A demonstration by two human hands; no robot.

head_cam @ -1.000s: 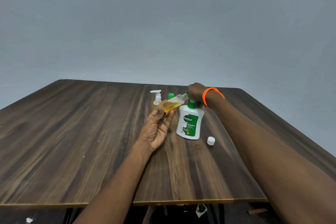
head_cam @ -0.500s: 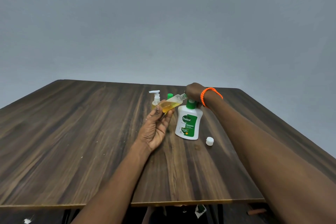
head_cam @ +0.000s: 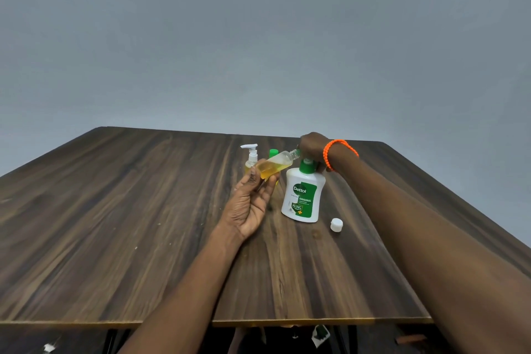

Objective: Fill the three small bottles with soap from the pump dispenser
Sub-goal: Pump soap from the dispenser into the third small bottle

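Both hands busy: left hand holds small bottle (tilted), right hand presses pump dispenser

Both forearms are bare, and an orange braided bracelet circles the right wrist.

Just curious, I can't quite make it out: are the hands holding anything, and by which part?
The left hand pinches a clear small bottle by its base end; the right hand covers the Dettol dispenser pump.

Pump dispenser label: "Dettol", "ORIGINAL", "99.99%"; smaller print unreadable.
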